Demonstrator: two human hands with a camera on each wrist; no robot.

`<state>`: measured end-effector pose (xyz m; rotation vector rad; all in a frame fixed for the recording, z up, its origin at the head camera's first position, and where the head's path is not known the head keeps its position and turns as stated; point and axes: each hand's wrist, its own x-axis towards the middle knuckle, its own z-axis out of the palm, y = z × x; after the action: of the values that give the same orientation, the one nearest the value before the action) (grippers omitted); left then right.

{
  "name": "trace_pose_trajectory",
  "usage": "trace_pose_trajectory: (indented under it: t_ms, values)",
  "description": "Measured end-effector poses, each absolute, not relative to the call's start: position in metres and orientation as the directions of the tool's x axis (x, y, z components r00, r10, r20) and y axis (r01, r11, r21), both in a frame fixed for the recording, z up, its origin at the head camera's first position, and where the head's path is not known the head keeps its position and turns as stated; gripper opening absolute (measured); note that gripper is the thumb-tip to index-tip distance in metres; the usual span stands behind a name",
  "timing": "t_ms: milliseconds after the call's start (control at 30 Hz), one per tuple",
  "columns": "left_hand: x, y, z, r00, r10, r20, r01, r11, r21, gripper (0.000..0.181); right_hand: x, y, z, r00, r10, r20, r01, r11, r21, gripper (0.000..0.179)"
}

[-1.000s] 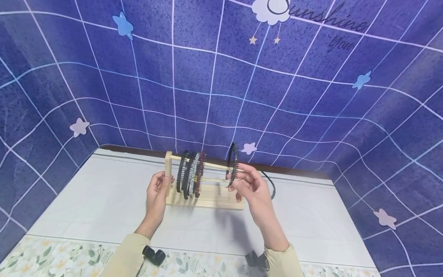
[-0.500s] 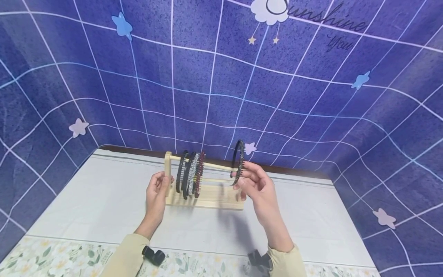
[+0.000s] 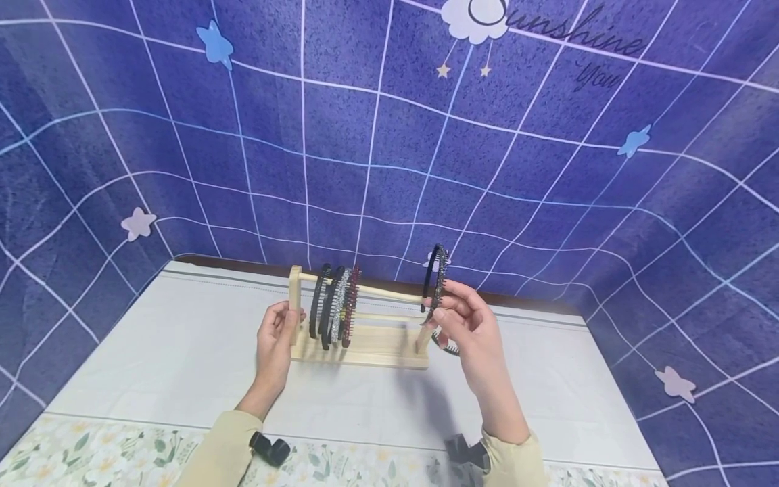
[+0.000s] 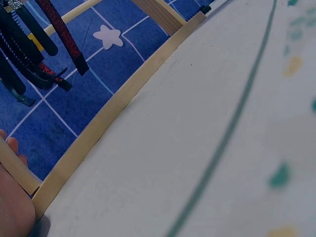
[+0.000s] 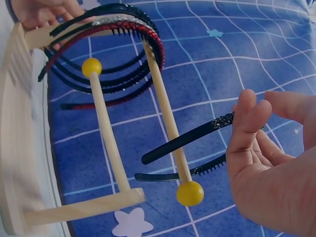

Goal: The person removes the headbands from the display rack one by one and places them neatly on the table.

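Observation:
My left hand (image 3: 275,345) grips the left post (image 3: 295,297) of a wooden headband rack (image 3: 377,352). In my right hand (image 3: 477,341), thumb and fingers pinch a black headband (image 3: 439,281) covered in dark sparkly stones. It stands near the right end of the rack's upper rod (image 3: 389,293). The right wrist view shows its toothed arms straddling that rod, close to a yellow end ball (image 5: 190,193). Toward the rack's left end hang several headbands: black (image 3: 315,311), silver glitter (image 3: 338,318) and red (image 3: 349,318).
Behind my right hand another toothed black headband (image 3: 447,345) lies on the white tabletop (image 3: 548,392), partly hidden. A lower rod ends in a yellow ball (image 5: 91,67). Blue grid-patterned cloth (image 3: 389,135) rises behind the table. Flowered cloth (image 3: 341,467) covers the front edge.
My right hand has slid right with the sparkly black headband, along the upper rod toward its right end. My left hand stays on the post. The hanging headbands have not moved.

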<state>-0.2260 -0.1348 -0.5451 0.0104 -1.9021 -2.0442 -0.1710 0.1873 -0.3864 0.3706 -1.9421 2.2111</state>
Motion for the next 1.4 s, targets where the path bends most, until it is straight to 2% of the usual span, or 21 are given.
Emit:
trace_pose_trajectory:
  t_ms: [500,700,1133,1400]
  values:
    - [-0.227,-0.136,-0.545,-0.938,-0.25,0.238,0.254,-0.032,0.967,0.035,-0.17,0.204,-0.376,-0.957,0.06,0.285,-0.291,-0.151,-0.945,0.039]
    - [-0.226,-0.135,-0.545,-0.938,-0.25,0.238,0.255,-0.035,0.966,0.035,-0.171,0.209,-0.375,-0.97,0.09,0.224,-0.235,-0.138,-0.962,0.039]
    - [-0.226,-0.135,-0.545,-0.941,-0.246,0.233,0.248,-0.032,0.968,0.036,-0.178,0.227,-0.376,-0.992,0.07,0.109,-0.112,-0.033,-0.993,0.038]
    - [-0.225,-0.133,-0.541,-0.941,-0.262,0.214,0.234,-0.044,0.971,0.035,-0.183,0.239,-0.378,-0.993,0.103,0.058,-0.058,0.002,-0.998,0.024]
